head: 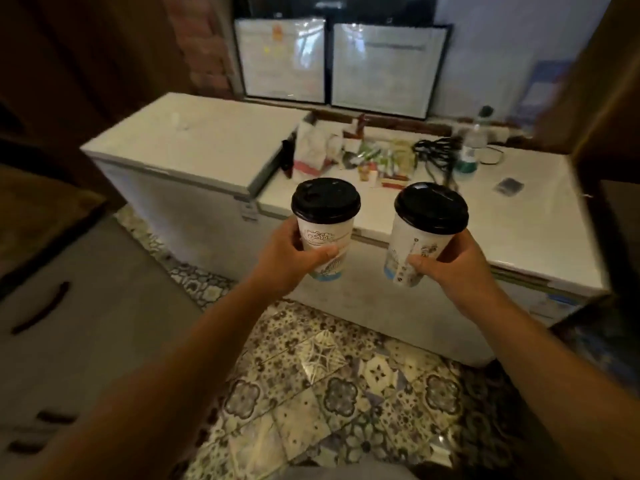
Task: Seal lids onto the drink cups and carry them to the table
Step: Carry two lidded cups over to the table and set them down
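I hold two white paper drink cups with printed drawings, each capped with a black lid. My left hand (289, 259) grips the left cup (325, 233) around its lower half. My right hand (453, 268) grips the right cup (420, 237), which leans slightly to the left at its base. Both cups hang in the air in front of me, above the patterned floor and just before the white chest freezers.
Two white chest freezers (207, 140) stand ahead; the right freezer (526, 216) carries packets, a plastic bottle (469, 147), black cables and a small dark item. Framed sheets lean on the wall behind. A grey cabinet (69, 306) is at my left. Patterned tiles (329, 375) cover the floor.
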